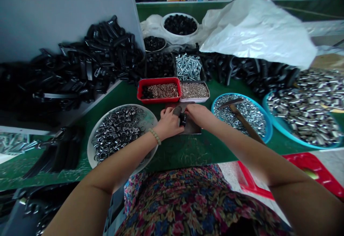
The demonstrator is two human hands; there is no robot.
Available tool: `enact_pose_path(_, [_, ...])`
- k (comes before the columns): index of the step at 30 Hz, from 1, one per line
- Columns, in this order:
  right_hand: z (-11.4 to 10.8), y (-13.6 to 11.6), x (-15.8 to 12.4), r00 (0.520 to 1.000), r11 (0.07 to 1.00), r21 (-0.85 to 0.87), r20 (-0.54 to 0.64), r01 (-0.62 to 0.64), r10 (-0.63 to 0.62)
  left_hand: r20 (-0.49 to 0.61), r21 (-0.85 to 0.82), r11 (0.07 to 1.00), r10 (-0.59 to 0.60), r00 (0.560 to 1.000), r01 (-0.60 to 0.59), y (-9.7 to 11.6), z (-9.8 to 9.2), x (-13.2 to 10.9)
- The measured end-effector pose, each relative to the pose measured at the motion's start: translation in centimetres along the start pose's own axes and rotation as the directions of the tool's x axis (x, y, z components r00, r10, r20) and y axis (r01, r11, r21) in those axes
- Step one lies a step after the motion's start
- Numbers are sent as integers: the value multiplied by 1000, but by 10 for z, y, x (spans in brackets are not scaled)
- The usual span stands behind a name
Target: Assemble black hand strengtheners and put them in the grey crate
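My left hand (170, 123), with a beaded bracelet (155, 136) at the wrist, is closed around a small black part (183, 119). One of its fingers looks wrapped in something greyish. Against the far side of that part, my right hand (198, 114) has its fingers pinched together; whatever lies between them is hidden. Both hands are over a flat metal plate (193, 128) on the green table (185, 153). Just beyond them stand a red tray (158, 100) of small coppery screws or rivets and a white tray (195, 99) of tiny metal pieces.
To the left is a white basin (92, 135) of metal rings; behind it, black moulded parts (88, 64) are heaped. At right, a hammer (243, 121) lies across a blue basin (268, 130) of small metal pieces. Another blue basin (295, 135) holds metal cylinders. Bolts (188, 67) fill a back tray.
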State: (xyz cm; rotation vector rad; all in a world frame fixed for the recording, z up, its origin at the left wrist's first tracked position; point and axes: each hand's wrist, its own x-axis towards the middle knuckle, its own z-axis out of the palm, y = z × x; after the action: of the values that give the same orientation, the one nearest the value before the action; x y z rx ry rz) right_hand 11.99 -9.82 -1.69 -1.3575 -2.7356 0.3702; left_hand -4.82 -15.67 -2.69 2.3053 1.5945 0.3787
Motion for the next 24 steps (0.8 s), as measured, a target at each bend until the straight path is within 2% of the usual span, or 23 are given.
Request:
enact_pose_path(4, [-2, -3, -9, 996, 993, -70, 10, 95, -94, -19, -2, 1000, 1, 1000, -1, -1, 1, 0])
enact_pose_path(6, [-10, 12, -26, 996, 988, -144, -58, 54, -63, -27, 2, 1000, -4, 1000, 4, -1, 1, 0])
enact_pose_path(8, [-21, 38, -54, 973, 956, -234, -186, -178, 136, -19, 2, 1000, 2, 1000, -2, -2, 2, 0])
enact_pose_path(9, [-25, 54, -69, 926, 895, -276, -247, -349, 285, -14, 3, 1000, 6, 1000, -6, -2, 2, 0])
enact_pose_path(10, [-29, 70, -84, 865, 810, -312, -263, -496, 428, -11, 5, 1000, 12, 1000, -12, -3, 2, 1])
enact_pose_path(11, [-32, 85, -97, 808, 732, -343, -240, -589, 538, -11, 9, 1000, 18, 1000, -18, -3, 2, 1])
enact_pose_path(12, [-33, 96, -108, 770, 682, -367, -199, -632, 607, -14, 12, 1000, 23, 1000, -23, -3, 2, 1])
enact_pose_path(14, [-32, 105, -121, 740, 657, -379, -124, -651, 661, -21, 18, 999, 26, 999, -26, -3, 2, 2])
enact_pose_path(16, [-30, 93, -121, 742, 681, -320, -130, -659, 657, -14, 18, 999, 33, 999, -32, -4, 2, 2])
enact_pose_path(18, [-32, 65, -114, 761, 741, -174, -151, -649, 631, -6, 7, 1000, 28, 1000, -28, -4, 2, 1])
enact_pose_path(20, [-37, 31, -105, 836, 841, 33, -95, -539, 540, -10, -18, 1000, 4, 1000, -4, -3, 3, 1])
enact_pose_path(22, [-44, 2, -97, 918, 900, 218, -31, -379, 394, -18, -44, 999, -28, 999, 27, -3, 3, 1])
enact_pose_path(24, [-48, -18, -90, 953, 908, 324, -54, -267, 299, -21, -56, 998, -39, 999, 38, -4, 4, 1])
